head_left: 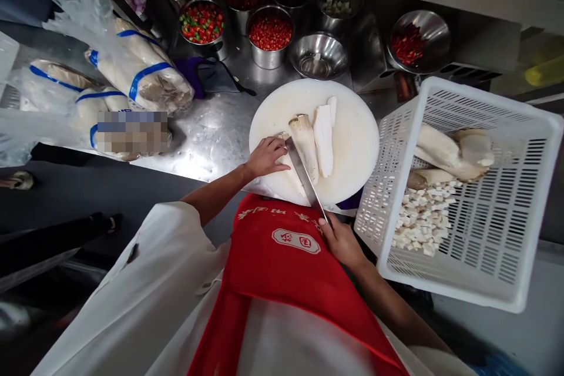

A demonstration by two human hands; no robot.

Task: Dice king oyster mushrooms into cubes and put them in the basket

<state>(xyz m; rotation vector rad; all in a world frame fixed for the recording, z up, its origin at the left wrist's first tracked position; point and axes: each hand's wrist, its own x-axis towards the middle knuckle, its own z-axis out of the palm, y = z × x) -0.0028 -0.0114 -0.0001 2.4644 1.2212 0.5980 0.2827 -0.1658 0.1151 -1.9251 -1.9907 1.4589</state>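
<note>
Stainless-steel counter [198,147], round white cutting board [356,135] on it straight ahead of you. Your left hand [267,157], at the board's 9 o'clock, has its fingers bent over a long pale mushroom piece [296,179], gripping it against the board. Your right hand [343,239], at 5 o'clock, is closed around the handle of a long steel-bladed knife [305,176]; blade runs toward 11, right beside your left fingers; can't tell if it's cutting in. Just right of the blade: a whole cream mushroom with a brownish end [304,144], then peeled-looking white lengths [324,141]. At 4 o'clock, a white slatted plastic basket [453,298] with small white diced cubes [425,217]. Clear blue-banded mushroom bags [147,73], 10 o'clock.
</note>
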